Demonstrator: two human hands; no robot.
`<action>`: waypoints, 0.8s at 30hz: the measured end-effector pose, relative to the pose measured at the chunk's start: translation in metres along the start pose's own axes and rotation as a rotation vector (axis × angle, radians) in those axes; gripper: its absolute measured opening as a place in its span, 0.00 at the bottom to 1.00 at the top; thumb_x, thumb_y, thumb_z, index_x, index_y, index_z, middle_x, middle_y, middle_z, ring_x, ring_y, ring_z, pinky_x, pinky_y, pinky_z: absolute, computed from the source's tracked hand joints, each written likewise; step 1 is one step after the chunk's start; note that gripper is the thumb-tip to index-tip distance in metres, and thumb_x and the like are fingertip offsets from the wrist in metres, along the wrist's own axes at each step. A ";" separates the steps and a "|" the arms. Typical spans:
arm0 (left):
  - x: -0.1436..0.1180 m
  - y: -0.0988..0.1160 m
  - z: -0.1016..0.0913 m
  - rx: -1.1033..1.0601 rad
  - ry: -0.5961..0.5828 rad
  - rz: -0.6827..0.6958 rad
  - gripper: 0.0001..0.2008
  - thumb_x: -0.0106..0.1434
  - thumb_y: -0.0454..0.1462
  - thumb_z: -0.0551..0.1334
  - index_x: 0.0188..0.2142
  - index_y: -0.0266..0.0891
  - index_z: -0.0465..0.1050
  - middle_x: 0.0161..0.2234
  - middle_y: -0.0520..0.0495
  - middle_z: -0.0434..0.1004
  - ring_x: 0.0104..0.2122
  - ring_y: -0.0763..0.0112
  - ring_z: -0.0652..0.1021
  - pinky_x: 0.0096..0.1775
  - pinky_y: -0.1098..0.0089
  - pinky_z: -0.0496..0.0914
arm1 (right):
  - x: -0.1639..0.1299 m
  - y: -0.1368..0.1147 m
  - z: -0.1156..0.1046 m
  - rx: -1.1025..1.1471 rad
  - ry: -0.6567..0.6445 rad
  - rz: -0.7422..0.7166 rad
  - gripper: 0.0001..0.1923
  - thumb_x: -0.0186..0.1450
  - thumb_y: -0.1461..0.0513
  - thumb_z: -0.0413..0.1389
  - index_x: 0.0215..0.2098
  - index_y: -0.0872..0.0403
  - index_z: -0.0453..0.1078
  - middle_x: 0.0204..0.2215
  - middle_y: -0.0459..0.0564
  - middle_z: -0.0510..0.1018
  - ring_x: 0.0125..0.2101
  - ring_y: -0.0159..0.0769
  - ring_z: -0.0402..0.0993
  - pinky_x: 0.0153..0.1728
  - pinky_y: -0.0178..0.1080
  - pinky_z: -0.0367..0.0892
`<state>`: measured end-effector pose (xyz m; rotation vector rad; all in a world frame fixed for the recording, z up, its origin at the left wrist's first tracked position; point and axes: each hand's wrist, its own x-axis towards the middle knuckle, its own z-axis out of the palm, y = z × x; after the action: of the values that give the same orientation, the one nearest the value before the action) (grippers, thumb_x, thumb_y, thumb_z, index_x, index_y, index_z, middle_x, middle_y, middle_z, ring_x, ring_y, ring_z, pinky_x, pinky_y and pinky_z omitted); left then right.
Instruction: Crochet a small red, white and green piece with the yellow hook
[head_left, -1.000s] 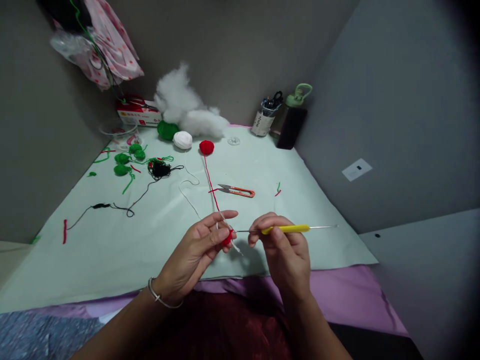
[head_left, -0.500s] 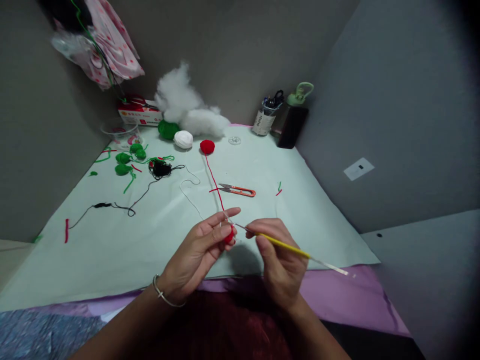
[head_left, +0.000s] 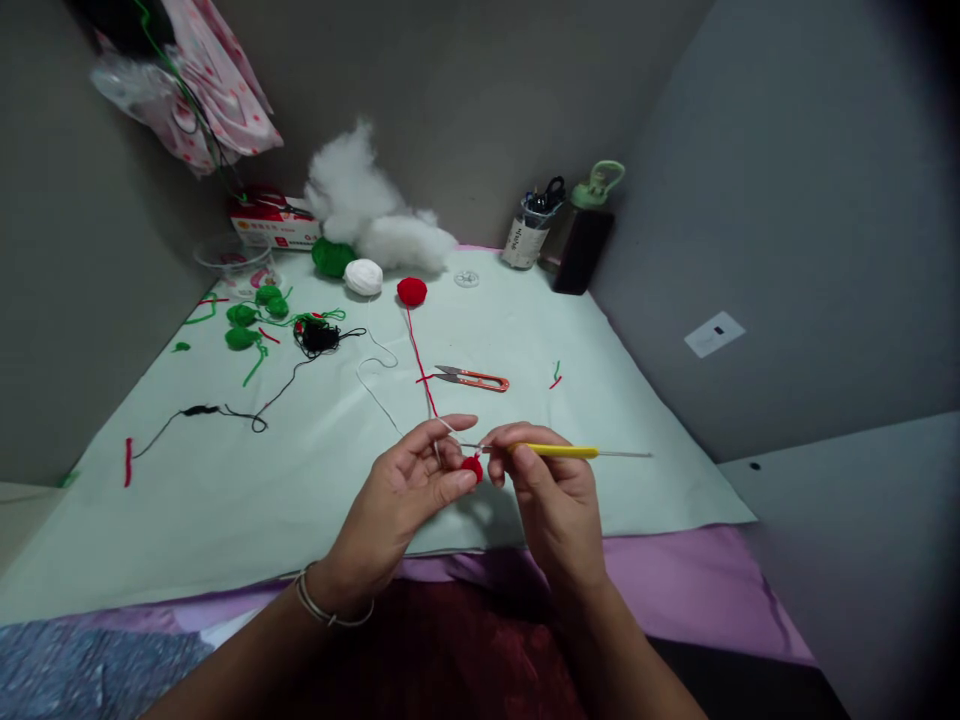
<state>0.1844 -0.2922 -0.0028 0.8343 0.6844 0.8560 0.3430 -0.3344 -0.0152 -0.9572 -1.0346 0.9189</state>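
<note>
Between the thumb and fingers of my left hand [head_left: 409, 480] is a small round piece of red crochet work [head_left: 472, 467]. White yarn passes over its raised index finger. My right hand [head_left: 551, 480] grips a crochet hook [head_left: 562, 451] by its yellow handle, held nearly level. The hook's metal tip lies at the top of the red piece, by the white yarn. Beyond my hands, a red strand runs back to a red yarn ball [head_left: 412, 291], and a white strand curls toward a white yarn ball [head_left: 364, 277].
Orange thread snips [head_left: 472, 379] lie just past my hands. At left are green crocheted pieces [head_left: 241, 338] and a tangle of black yarn [head_left: 319, 337]. White stuffing [head_left: 375, 215], a pen holder [head_left: 526, 235] and a dark bottle [head_left: 583, 245] stand along the back wall.
The crochet hook has swung from a slant to nearly level. My left hand has turned the red piece slightly, bringing it closer to my right fingers.
</note>
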 end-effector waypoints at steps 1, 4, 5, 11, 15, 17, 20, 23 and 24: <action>0.000 0.000 0.000 0.004 0.005 0.011 0.22 0.58 0.35 0.76 0.52 0.46 0.82 0.34 0.52 0.72 0.38 0.72 0.75 0.47 0.69 0.71 | 0.001 0.000 0.000 0.038 0.004 0.013 0.07 0.72 0.59 0.59 0.42 0.49 0.81 0.37 0.48 0.82 0.29 0.31 0.75 0.32 0.36 0.73; 0.000 0.000 0.001 0.001 0.008 0.024 0.22 0.59 0.35 0.76 0.53 0.47 0.81 0.36 0.51 0.75 0.40 0.71 0.76 0.48 0.69 0.71 | 0.002 -0.001 0.000 0.087 0.012 0.038 0.07 0.72 0.58 0.60 0.41 0.49 0.80 0.36 0.48 0.82 0.29 0.31 0.75 0.32 0.36 0.73; 0.000 0.000 0.001 0.005 0.007 0.024 0.22 0.59 0.35 0.76 0.53 0.47 0.81 0.37 0.51 0.76 0.41 0.70 0.76 0.48 0.69 0.71 | 0.002 -0.001 0.000 0.091 0.012 0.041 0.07 0.72 0.58 0.60 0.41 0.49 0.80 0.36 0.48 0.82 0.29 0.31 0.75 0.32 0.36 0.73; 0.002 -0.002 -0.004 0.108 0.034 0.042 0.21 0.61 0.37 0.75 0.53 0.46 0.81 0.37 0.50 0.79 0.36 0.74 0.77 0.40 0.75 0.73 | 0.001 0.000 0.002 0.133 -0.051 0.057 0.07 0.73 0.59 0.59 0.43 0.48 0.80 0.39 0.49 0.83 0.30 0.30 0.76 0.30 0.34 0.72; 0.002 -0.005 -0.005 0.162 0.041 0.042 0.22 0.62 0.38 0.74 0.56 0.43 0.78 0.36 0.52 0.77 0.21 0.82 0.70 0.23 0.77 0.67 | -0.002 0.001 0.003 0.066 -0.032 0.049 0.08 0.74 0.61 0.57 0.45 0.47 0.80 0.37 0.47 0.82 0.29 0.30 0.76 0.31 0.35 0.72; 0.002 -0.006 -0.005 0.132 0.033 0.061 0.23 0.63 0.38 0.73 0.57 0.41 0.76 0.35 0.52 0.77 0.23 0.80 0.73 0.26 0.76 0.71 | -0.003 0.001 0.005 -0.069 -0.003 -0.022 0.09 0.74 0.62 0.57 0.45 0.46 0.80 0.38 0.47 0.81 0.33 0.30 0.77 0.36 0.36 0.73; 0.002 -0.007 -0.004 0.077 0.033 0.095 0.22 0.63 0.35 0.72 0.57 0.40 0.76 0.35 0.52 0.77 0.29 0.75 0.78 0.36 0.72 0.76 | -0.006 -0.001 0.007 -0.253 -0.026 -0.119 0.10 0.72 0.64 0.60 0.45 0.44 0.81 0.40 0.46 0.80 0.42 0.32 0.77 0.44 0.36 0.73; 0.001 -0.007 -0.004 0.057 0.033 0.095 0.22 0.63 0.34 0.72 0.56 0.40 0.77 0.36 0.51 0.78 0.35 0.73 0.79 0.41 0.72 0.76 | -0.007 -0.002 0.010 -0.311 -0.055 -0.121 0.11 0.69 0.66 0.63 0.45 0.43 0.81 0.40 0.46 0.79 0.41 0.32 0.77 0.42 0.35 0.73; 0.002 -0.007 -0.004 0.045 0.031 0.092 0.22 0.63 0.34 0.73 0.56 0.40 0.78 0.36 0.51 0.78 0.36 0.73 0.79 0.41 0.73 0.76 | -0.006 -0.002 0.010 -0.310 -0.049 -0.120 0.11 0.68 0.67 0.64 0.44 0.44 0.81 0.39 0.46 0.78 0.40 0.32 0.77 0.41 0.35 0.74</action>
<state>0.1846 -0.2922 -0.0105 0.9000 0.6991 0.9410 0.3324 -0.3387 -0.0128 -1.1192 -1.2875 0.6974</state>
